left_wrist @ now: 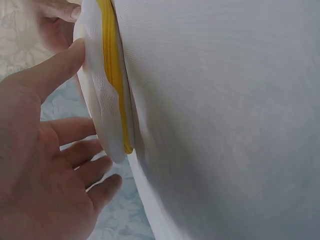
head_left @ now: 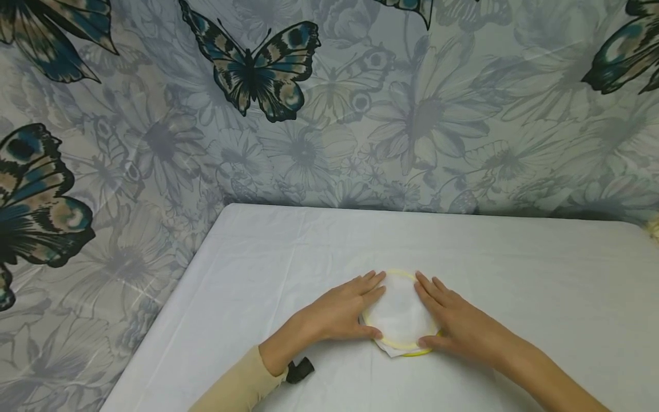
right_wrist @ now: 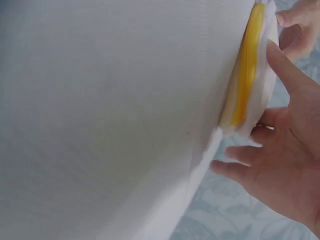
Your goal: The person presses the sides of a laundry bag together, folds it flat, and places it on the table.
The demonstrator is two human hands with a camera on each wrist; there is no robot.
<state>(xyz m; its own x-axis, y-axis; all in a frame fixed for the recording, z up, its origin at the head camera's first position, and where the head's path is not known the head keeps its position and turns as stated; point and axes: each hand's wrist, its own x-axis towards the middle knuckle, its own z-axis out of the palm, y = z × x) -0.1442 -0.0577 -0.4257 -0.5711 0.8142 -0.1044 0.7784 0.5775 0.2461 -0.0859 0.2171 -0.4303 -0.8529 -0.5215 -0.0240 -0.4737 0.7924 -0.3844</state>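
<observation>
One yellow hoop (head_left: 407,350) with one white mesh cloth (head_left: 400,312) laid over it lies flat at lower centre of the frame on the white-covered bench (head_left: 515,274). Two hands flank it: left hand (head_left: 342,312) and right hand (head_left: 455,320), fingers straight, pressing the rim on either side, thumbs at the near edge. One butterfly-print curtain (head_left: 329,114) fills the upper frame.

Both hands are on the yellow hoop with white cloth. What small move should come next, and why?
Probably press the hoop down evenly: both the left hand and right hand flank it, and cloth sticks out loose at its near edge.
</observation>
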